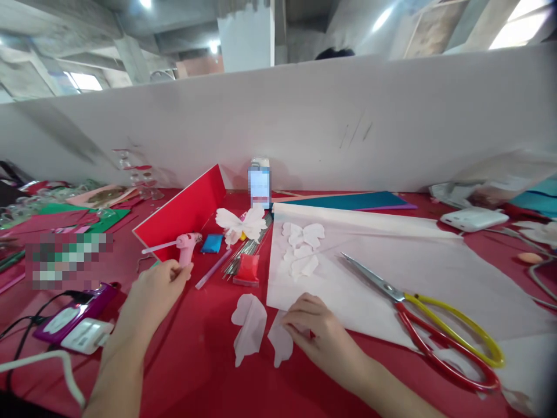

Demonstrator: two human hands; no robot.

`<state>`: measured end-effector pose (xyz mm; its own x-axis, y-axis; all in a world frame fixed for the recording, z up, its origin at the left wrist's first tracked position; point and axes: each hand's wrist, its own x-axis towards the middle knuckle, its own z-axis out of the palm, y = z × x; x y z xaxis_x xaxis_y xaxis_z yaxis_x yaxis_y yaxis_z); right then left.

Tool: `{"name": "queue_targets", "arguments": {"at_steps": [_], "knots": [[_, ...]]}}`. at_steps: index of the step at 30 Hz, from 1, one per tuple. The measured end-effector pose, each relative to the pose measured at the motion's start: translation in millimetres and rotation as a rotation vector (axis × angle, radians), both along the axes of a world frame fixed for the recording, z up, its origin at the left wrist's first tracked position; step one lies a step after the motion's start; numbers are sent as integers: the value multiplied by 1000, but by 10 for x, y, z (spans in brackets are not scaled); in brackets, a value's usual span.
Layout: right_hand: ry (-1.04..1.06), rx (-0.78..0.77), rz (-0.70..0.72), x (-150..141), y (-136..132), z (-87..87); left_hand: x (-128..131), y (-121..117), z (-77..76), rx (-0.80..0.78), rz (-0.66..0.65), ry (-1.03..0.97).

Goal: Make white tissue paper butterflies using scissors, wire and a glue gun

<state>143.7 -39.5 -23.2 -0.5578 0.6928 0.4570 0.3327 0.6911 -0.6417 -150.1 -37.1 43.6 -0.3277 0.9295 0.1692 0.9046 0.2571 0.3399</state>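
Fingers of left hand pinch glue gun by handle, left of red packet, forearm angled forward. Paper cutout before packet; second cutout front-right, under right hand: palm down, fingers bent, can't tell if pinching.

I'm getting a bright view, with ceiling lamps and the upper-right window burnt out to white. Soft, faint shadows fall on the red counter. My wide lens bows the partition, the right edge blurs and darkens, and blocky pixelation masks the phone screen.
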Motion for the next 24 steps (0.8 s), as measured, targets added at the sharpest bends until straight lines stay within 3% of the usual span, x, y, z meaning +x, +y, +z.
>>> {"name": "queue_targets", "arguments": {"at_steps": [1, 5, 8, 11, 19, 24], "knots": [[3, -30, 7, -19, -9, -4, -8, -73, -47, -35, -1, -3], [-31, -58, 13, -47, -7, 16, 203, -398, -349, 3, -261, -151], [-130, 43, -16, -78, 6, 52, 376, -593, -619, 46, -445, -64], [-231, 146, -13, -153, 9, 56, 419, -668, -789, 28, -531, 69], [-170, 59, -49, -264, 0, -34, 403, -639, -807, 6, -566, 158], [-147, 110, 5, -282, -15, -94, 414, -633, -808, -9, -555, 161]]}}
